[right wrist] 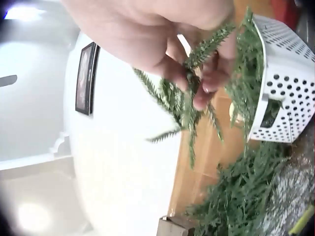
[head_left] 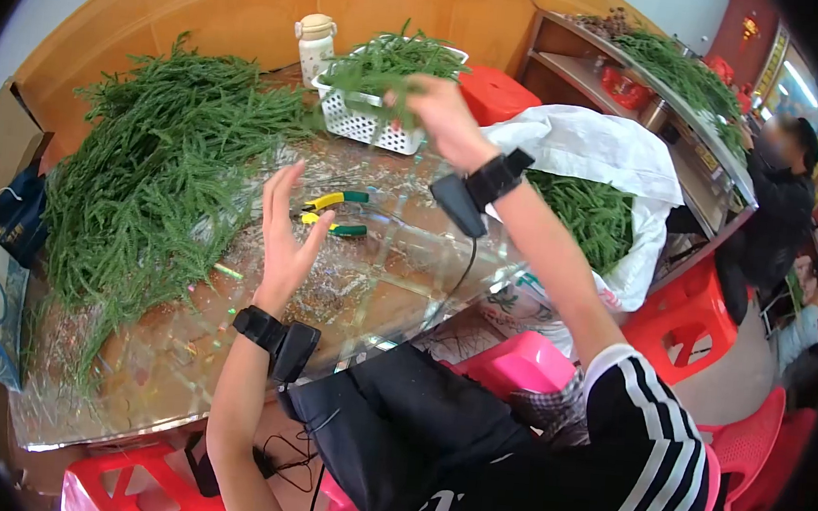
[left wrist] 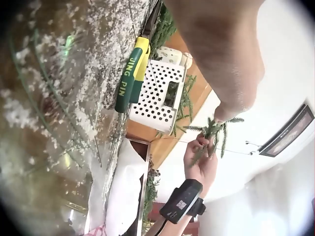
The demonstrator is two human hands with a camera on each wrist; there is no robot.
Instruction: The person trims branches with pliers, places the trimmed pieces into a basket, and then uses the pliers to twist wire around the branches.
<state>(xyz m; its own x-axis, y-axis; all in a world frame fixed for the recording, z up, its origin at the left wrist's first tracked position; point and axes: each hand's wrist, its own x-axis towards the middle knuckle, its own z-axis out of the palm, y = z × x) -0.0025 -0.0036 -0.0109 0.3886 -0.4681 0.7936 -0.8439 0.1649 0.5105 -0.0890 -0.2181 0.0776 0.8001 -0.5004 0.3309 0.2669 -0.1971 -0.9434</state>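
My right hand [head_left: 442,122] is raised beside the white perforated basket [head_left: 366,127]. Its thumb and fingers pinch a small green needle-leaved sprig [right wrist: 191,108], whose branches fan out below the fingertips in the right wrist view. The basket holds more green sprigs [head_left: 396,55]. My left hand [head_left: 286,236] hovers over the table with fingers extended and nothing in it. Just right of it lie yellow-and-green handled pliers [head_left: 335,213]; the left wrist view shows lettering on a handle [left wrist: 129,73].
A large heap of green sprigs [head_left: 162,159] covers the table's left side. Behind the basket stand a cream bottle [head_left: 316,48] and a red stool [head_left: 494,94]. At right is a white sack [head_left: 660,179] of greenery. Scraps litter the plastic-covered table [head_left: 367,300].
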